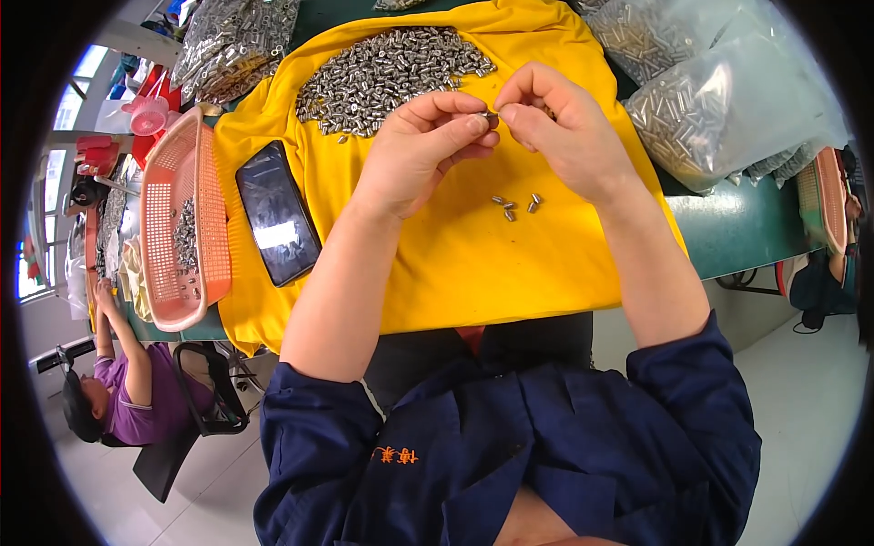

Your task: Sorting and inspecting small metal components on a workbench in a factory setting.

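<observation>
Over the yellow cloth [473,282], my left hand [414,155] pinches a small metal cylinder [492,119] between thumb and fingers. My right hand [578,141] is closed close beside it, thumb against forefinger. A bit of something brass-coloured shows among its curled fingers, too small to name. Several loose metal cylinders [509,206] lie on the cloth below my hands. Behind my left hand spreads a large pile of short silvery metal cylinders [391,77].
A dark phone [278,218] lies left of my left forearm. Beyond it stands a pink plastic basket [214,246] with metal parts inside. Clear bags of metal parts [678,123] sit at the right, another bag [232,45] at the far left. A person in purple [137,400] works at left.
</observation>
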A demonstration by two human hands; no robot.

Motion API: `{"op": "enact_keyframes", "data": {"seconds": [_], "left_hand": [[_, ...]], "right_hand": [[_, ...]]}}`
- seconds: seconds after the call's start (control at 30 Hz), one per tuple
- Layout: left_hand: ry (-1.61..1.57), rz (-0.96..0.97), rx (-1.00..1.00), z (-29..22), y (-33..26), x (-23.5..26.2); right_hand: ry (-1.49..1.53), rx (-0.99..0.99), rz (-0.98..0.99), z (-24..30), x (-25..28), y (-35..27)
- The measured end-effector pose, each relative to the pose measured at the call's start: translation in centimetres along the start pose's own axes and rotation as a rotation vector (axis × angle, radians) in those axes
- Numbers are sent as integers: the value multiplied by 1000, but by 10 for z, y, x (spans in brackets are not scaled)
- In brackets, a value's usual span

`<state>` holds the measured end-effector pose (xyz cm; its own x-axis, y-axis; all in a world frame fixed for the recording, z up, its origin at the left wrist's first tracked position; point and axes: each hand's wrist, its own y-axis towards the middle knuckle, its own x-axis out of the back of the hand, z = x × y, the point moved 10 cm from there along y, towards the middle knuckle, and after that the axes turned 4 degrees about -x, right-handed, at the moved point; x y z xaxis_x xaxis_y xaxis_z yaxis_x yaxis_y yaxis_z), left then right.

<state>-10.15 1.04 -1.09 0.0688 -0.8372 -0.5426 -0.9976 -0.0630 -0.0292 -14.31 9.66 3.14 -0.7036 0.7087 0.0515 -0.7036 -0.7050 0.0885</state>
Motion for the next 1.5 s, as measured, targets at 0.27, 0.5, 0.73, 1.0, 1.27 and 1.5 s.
{"op": "enact_keyframes", "data": {"seconds": [0.27, 0.5, 0.73, 1.0, 1.27, 1.5], "left_hand": [[261, -11, -100, -10, 1, 3], [310, -57, -118, -12, 1, 6], [1119, 157, -69, 0, -7, -22], [1290, 14, -323, -42, 3, -14], [2074, 197, -292, -29, 70, -22], [2357, 400, -46, -4, 81, -29]], "right_hand": [[-370, 148, -49, 22, -5, -9], [-248, 177, -93, 15, -4, -6], [69, -35, -200, -17, 39, 6], [-68, 66, -214, 1, 31, 1], [-104, 86, -244, 7, 33, 0], [-175, 125, -290, 16, 36, -5]]}}
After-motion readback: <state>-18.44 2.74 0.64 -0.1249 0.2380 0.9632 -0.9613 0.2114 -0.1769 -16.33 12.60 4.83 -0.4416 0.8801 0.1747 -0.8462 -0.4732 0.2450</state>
